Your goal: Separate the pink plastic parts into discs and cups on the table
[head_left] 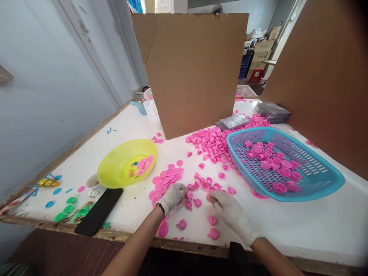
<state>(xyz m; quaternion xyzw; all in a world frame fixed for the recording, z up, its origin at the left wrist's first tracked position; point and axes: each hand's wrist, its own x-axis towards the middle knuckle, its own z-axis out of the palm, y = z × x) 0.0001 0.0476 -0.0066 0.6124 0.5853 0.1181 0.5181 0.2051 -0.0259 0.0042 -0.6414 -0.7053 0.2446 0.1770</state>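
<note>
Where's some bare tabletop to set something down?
Bare white table: between the blue basket and the near edge, right of the right hand; also between the yellow bowl and the left edge. Pink cups crowd the gap between right hand and left hand.

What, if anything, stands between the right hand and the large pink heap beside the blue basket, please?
Nothing tall visibly does: only low, loose pink pieces lie on the white table between the right hand and the heap. The blue basket stands to the right of that path.
</note>
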